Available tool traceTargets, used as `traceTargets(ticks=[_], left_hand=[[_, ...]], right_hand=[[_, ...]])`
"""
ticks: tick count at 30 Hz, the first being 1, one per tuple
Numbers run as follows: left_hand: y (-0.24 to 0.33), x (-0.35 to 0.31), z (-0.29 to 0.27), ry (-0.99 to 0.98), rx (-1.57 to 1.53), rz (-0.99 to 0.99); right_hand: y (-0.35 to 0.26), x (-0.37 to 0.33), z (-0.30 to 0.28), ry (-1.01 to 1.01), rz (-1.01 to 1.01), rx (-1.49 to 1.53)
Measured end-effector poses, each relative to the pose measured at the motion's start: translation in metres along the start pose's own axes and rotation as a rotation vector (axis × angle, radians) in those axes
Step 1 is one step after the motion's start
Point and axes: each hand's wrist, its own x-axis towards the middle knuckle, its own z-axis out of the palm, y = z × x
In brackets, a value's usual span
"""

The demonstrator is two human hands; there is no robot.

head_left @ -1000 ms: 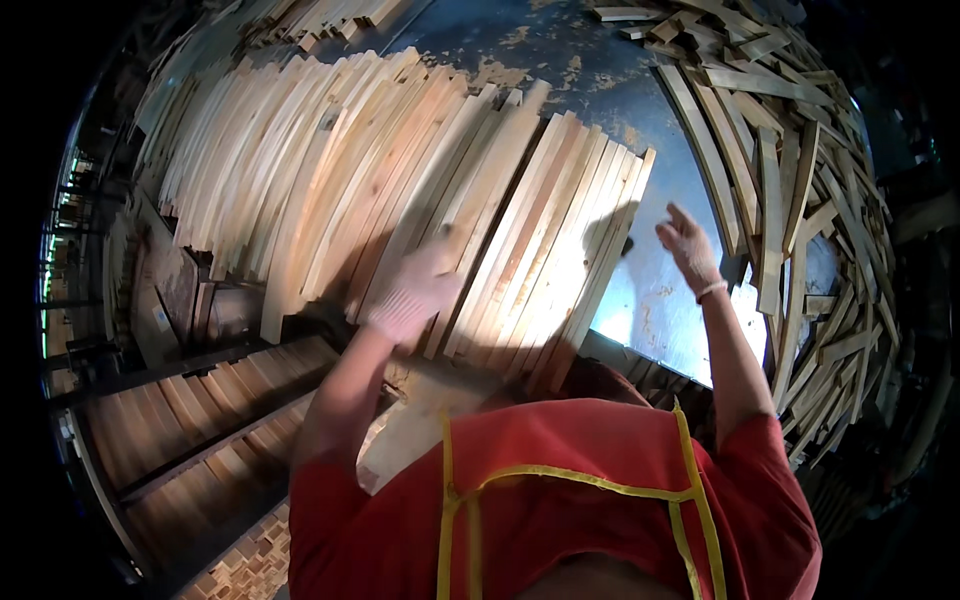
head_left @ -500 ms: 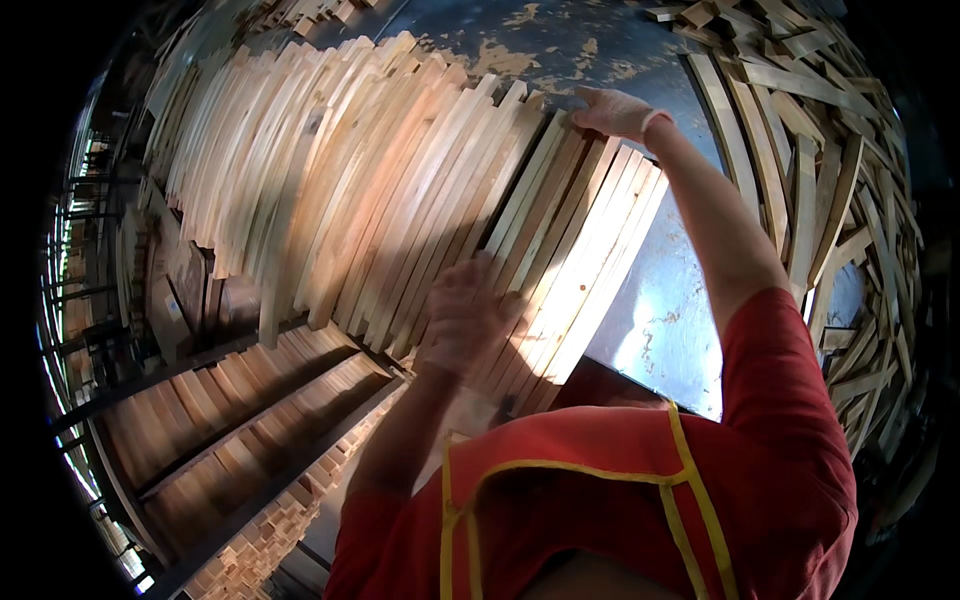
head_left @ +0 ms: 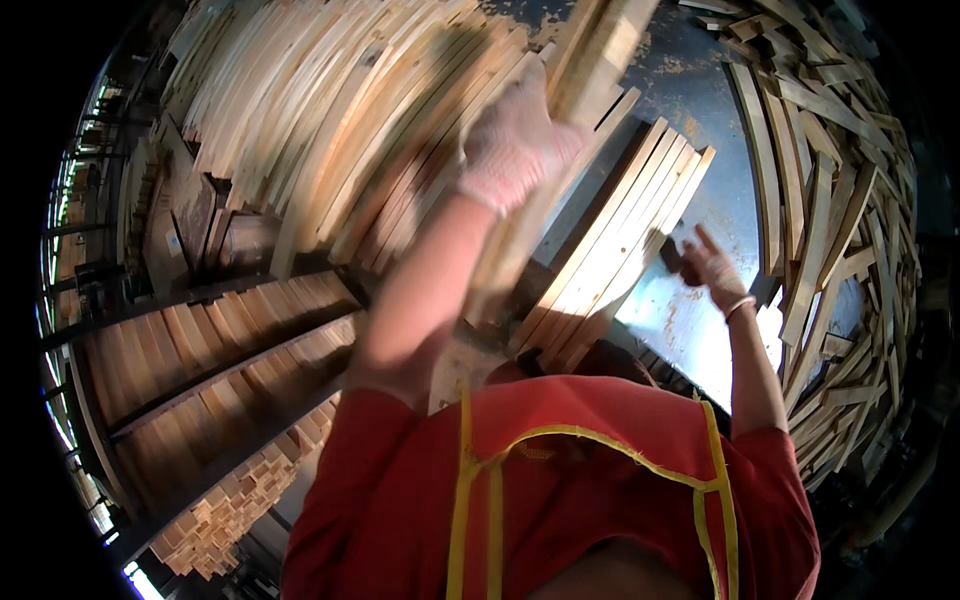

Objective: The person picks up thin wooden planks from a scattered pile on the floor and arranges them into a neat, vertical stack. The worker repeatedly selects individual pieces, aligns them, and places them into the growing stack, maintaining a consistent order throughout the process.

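Note:
My left hand point(head_left: 522, 140), in a pale knit glove, is closed around a long wooden strip point(head_left: 608, 48). Motion smears the strip, which slants from the top of the picture down past my wrist; whether a second strip is in the same grip I cannot tell. Under and left of it lies a broad row of wooden strips point(head_left: 340, 130) side by side. My right hand point(head_left: 712, 268), also gloved, is over the metal table point(head_left: 690, 320) with its fingers apart and nothing in them. Just left of it rests a small group of strips point(head_left: 625, 240), lit brightly.
A tangled heap of loose strips point(head_left: 850, 210) fills the far right side. At the lower left is a dark-framed rack point(head_left: 220, 350) packed with wood pieces. A stack of strips point(head_left: 230, 510), seen end-on, sits below the rack.
My left hand has lifted a strip off the row and moved up and right with it. My right hand has left the strips' far ends and come down to the right. A gap now separates the small group from the row.

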Motion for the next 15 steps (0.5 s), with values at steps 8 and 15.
traceTargets(ticks=[8,15], left_hand=[[-0.218,-0.019,-0.023,0.250,0.932,-0.092],[-0.283,-0.247,0.056,0.229,0.017,-0.409]], right_hand=[[0.013,-0.010,0.110,-0.056,-0.018,-0.091],[-0.024,-0.015,0.167,-0.184,-0.042,0.264]])
